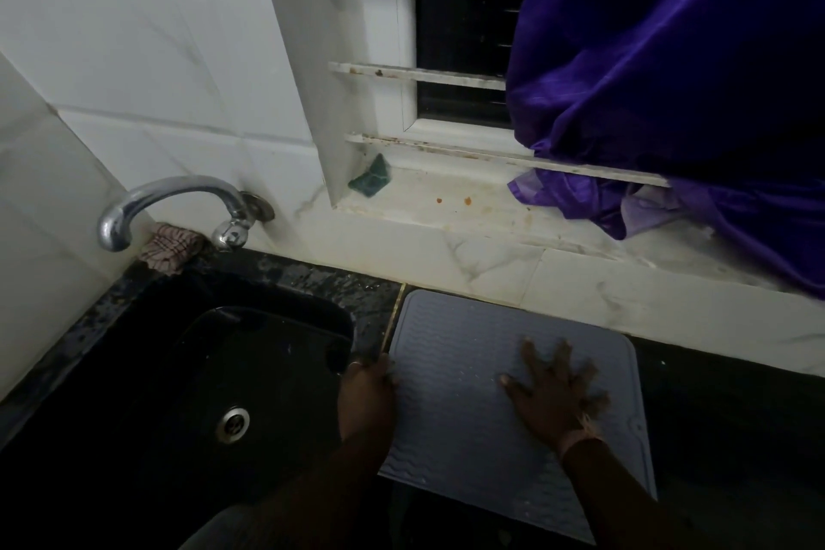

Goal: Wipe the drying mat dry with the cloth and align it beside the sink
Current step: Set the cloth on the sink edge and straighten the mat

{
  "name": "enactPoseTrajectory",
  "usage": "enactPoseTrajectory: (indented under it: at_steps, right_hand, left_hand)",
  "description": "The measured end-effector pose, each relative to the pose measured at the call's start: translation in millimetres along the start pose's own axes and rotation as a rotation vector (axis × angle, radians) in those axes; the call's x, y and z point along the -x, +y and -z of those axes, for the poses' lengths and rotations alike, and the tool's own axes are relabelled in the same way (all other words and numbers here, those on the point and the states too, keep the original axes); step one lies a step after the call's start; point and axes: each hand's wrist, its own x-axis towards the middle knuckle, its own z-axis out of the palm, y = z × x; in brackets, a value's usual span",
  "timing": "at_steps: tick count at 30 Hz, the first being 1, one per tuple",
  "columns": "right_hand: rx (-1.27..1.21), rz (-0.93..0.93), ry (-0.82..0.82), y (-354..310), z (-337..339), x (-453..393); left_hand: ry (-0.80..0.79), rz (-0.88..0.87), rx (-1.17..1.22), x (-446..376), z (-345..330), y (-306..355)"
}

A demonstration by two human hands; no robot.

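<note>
A grey ribbed drying mat lies flat on the dark counter, directly right of the black sink. Its far edge meets the white tiled wall. My right hand presses flat on the mat's middle with fingers spread. At the mat's left edge my left hand rests with fingers curled against the rim, between mat and sink; whether it grips the rim is unclear. A checked cloth is bunched in the corner behind the tap. Neither hand holds it.
A chrome tap arches over the sink from the wall. A green scrub pad leans on the window sill. A purple curtain hangs over the right of the window. Dark counter extends right of the mat.
</note>
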Motion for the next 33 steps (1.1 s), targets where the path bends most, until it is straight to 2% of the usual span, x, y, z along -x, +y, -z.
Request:
enactPoseTrajectory:
  at_steps: [4, 7, 13, 15, 17, 19, 21, 24, 33]
  right_hand:
    - [-0.009, 0.004, -0.006, -1, -2, -4]
    - [-0.025, 0.013, -0.015, 0, 1, -2]
    - [-0.141, 0.057, -0.040, 9, 15, 6]
    - [-0.154, 0.074, 0.036, 13, 13, 12]
    - [-0.162, 0.114, 0.216, 11, 5, 22]
    - [-0.141, 0.102, 0.314, 5, -11, 41]
    - [-0.066, 0.062, 0.262, -3, -31, 61]
    - [0.038, 0.070, 0.156, -8, -54, 80]
    - [0.036, 0.065, 0.050, -10, -40, 70]
  left_hand:
    - [-0.063, -0.019, -0.114, 5, 6, -1]
    - [-0.103, -0.104, -0.366, 14, 12, -3]
    - [-0.224, -0.162, -0.428, 37, 19, -7]
    - [-0.238, -0.161, -0.416, 42, 24, -4]
    - [-0.258, -0.185, -0.445, 45, 28, -6]
    - [-0.241, -0.273, -0.479, 50, 27, -12]
    - [-0.274, -0.363, -0.450, 57, 23, -16]
    - [-0.385, -0.403, -0.482, 66, 15, -23]
    - [-0.401, -0.340, -0.529, 61, 6, -12]
